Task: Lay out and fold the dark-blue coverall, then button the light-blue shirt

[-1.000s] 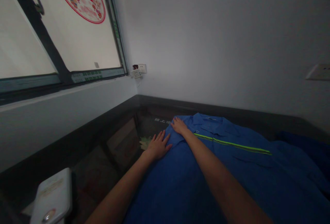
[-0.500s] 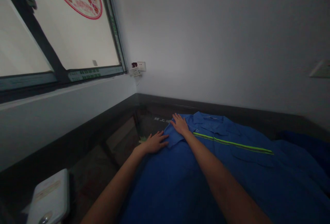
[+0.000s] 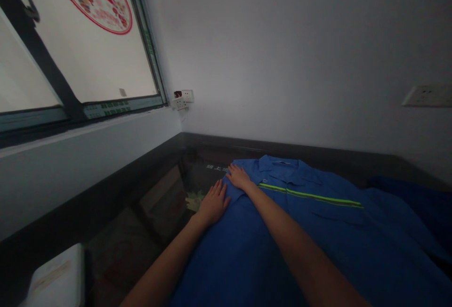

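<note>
A blue work shirt [image 3: 282,231] with a collar and a yellow-green stripe across its chest lies spread on a dark, glossy tabletop [image 3: 155,194]. My left hand [image 3: 213,204] rests at the shirt's left edge, fingers stretched out and pointing away from me. Just beyond it, my right hand [image 3: 238,177] lies flat on the sleeve near the shoulder, its fingers extended. Neither hand grips the cloth. My forearms cover part of the shirt's front.
A white box-like object [image 3: 58,276] stands at the near left. Darker blue cloth [image 3: 406,201] lies at the right. The wall behind carries a socket [image 3: 187,95] near the corner and a switch plate [image 3: 429,96] at the right. A window [image 3: 106,62] is on the left.
My left hand has turned so its fingers point farther forward along the shirt edge. The right hand remains on the sleeve, which is drawn in a little. The view has shifted slightly right.
</note>
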A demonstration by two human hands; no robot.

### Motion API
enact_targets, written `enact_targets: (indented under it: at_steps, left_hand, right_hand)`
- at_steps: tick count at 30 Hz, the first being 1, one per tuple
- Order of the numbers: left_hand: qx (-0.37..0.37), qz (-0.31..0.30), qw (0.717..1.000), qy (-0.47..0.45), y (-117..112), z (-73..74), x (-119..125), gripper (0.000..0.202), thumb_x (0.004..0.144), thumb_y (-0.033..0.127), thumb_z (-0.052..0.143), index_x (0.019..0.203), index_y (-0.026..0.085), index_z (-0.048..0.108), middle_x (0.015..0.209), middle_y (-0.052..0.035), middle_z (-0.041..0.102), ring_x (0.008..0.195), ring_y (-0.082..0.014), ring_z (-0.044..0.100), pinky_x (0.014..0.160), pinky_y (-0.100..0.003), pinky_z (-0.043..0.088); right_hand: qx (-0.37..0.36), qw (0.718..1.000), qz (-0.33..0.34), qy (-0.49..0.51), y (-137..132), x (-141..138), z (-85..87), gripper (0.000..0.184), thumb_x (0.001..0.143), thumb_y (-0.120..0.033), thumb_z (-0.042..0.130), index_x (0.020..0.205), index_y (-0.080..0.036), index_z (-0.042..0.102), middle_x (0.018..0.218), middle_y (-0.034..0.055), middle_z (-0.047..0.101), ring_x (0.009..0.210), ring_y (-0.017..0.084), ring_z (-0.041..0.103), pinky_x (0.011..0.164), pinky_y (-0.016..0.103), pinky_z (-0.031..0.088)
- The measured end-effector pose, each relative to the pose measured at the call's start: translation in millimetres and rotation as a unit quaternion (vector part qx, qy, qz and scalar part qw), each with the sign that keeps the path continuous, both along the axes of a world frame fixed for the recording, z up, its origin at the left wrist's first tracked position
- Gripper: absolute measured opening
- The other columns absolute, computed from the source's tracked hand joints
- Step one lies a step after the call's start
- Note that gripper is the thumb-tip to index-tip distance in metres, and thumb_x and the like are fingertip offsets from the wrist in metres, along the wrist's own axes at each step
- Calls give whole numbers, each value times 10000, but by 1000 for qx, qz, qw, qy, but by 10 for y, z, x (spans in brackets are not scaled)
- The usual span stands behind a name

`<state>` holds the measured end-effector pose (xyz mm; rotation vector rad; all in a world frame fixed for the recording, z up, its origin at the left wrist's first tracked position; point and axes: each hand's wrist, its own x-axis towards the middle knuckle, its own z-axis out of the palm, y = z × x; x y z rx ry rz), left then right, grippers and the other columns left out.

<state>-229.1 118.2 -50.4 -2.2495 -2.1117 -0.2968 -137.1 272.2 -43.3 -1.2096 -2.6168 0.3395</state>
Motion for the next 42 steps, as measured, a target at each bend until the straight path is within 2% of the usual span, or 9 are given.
enact_targets:
  at_steps: [3,7,13,20,24,29,33,35,42]
  left_hand:
    - [-8,25,999,30,-28,25,1,571,956,422,283,1432,109,313,1512,-184,238,1402,-285,195,1122,-426,238]
    - [-24,41,998,41,-61,97,41,564,961,428,265,1444,138,302,1506,-178,259,1395,-274,230,1125,-418,234]
    - [-20,44,998,41,-103,137,71,545,963,423,252,1444,173,311,1511,-153,265,1395,-269,233,1130,-434,229]
    - [-8,46,999,29,-109,115,88,522,962,411,272,1437,202,330,1507,-142,284,1393,-275,238,1128,-447,235]
    - [12,50,999,10,-122,118,83,524,955,428,290,1433,220,334,1513,-120,281,1401,-263,219,1131,-461,228]
    - [32,45,998,-6,-143,160,87,526,948,413,314,1416,177,366,1509,-125,289,1408,-256,202,1140,-456,211]
    - [33,39,999,5,-141,171,102,544,940,384,323,1414,120,361,1501,-117,306,1408,-245,204,1152,-445,186]
    - [28,36,999,12,-136,166,107,548,943,377,306,1412,100,362,1496,-117,315,1406,-239,212,1156,-440,177]
    - [-2,63,998,21,-139,151,123,537,954,405,269,1429,168,347,1493,-118,320,1386,-242,271,1141,-433,217]
  right_hand:
    - [-18,1000,-13,-17,43,-6,-47,564,943,-411,329,1441,-147,316,1526,92,241,1410,245,172,1121,471,142]
    - [-32,998,-34,-29,114,-26,-37,645,938,-495,253,1469,-129,232,1539,80,200,1417,226,139,1131,461,89]
    - [-35,997,-66,-30,179,-77,-54,750,907,-599,194,1475,-109,207,1546,80,167,1424,227,94,1132,457,40]
    - [-27,997,-75,-14,200,-91,-103,759,897,-631,209,1469,-132,239,1542,91,181,1419,240,121,1126,480,60]
    - [1,997,-54,60,231,-39,-52,665,926,-565,264,1446,-152,306,1502,100,303,1393,237,228,1120,468,131]
    - [33,994,-64,80,287,108,115,514,984,-299,141,1413,-124,363,1456,109,395,1349,179,328,1108,359,201]
    - [19,999,-25,42,200,128,102,425,958,-262,298,1301,-147,521,1353,106,526,1262,184,451,1064,313,280]
    - [6,1000,-10,18,135,88,46,415,946,-279,347,1297,-150,526,1376,111,501,1294,206,413,1070,352,275]
    - [-17,999,-31,-23,128,2,-73,566,947,-418,308,1452,-163,290,1532,85,230,1415,241,143,1122,481,104]
